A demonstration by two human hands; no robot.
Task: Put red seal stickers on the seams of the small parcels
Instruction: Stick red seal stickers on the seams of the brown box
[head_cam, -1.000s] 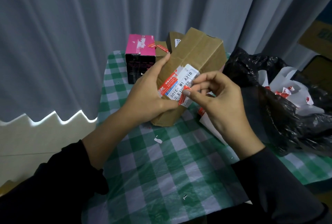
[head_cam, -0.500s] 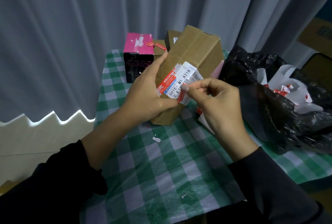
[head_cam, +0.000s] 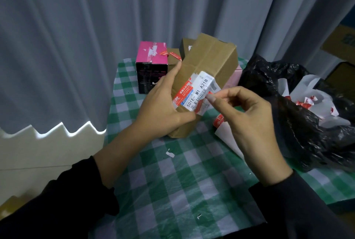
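My left hand (head_cam: 163,104) grips a brown cardboard parcel (head_cam: 209,60), tilted on the checked table with its labelled end toward me. A white shipping label (head_cam: 197,94) and a red seal sticker (head_cam: 182,94) cover that end. My right hand (head_cam: 249,116) pinches a red sticker (head_cam: 209,93) between thumb and fingertips at the label's right edge. Whether this sticker touches the parcel I cannot tell. Behind stand a pink-topped black box (head_cam: 151,66) and two small brown parcels (head_cam: 173,56) with red seals.
A sticker backing sheet (head_cam: 228,135) lies on the green checked tablecloth (head_cam: 172,190) under my right hand. A black plastic bag (head_cam: 307,123) with crumpled white and red scraps fills the right side. Grey curtains hang behind. Small paper bits dot the cloth.
My right hand has shifted slightly right and up along the label's edge with the red sticker. The left hand keeps its grip on the parcel.
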